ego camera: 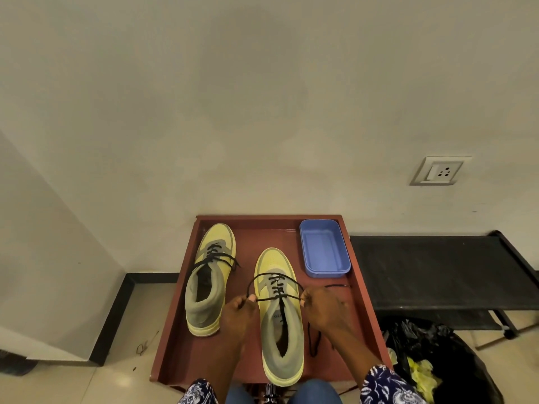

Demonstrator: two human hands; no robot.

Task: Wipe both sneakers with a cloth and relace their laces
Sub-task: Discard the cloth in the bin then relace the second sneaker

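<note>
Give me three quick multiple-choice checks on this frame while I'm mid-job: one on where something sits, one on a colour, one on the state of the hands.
1. Where is the blue tub on the brown tray?
A. Far right corner
B. Near left corner
C. Between the two sneakers

2. What colour are the laces on the near sneaker?
A. White
B. Black
C. Yellow

3. What are the hands doing?
A. Both lie flat on the tray
B. One hand wipes with a cloth
C. Each pinches a lace end

Answers:
1. A, the tub sits at the tray's far right, beside the wall.
2. B, the dark laces stand out against the yellow and grey upper, as on the far sneaker.
3. C, the left hand and right hand each pinch lace on their own side of the near sneaker, pulled taut across it.
</note>
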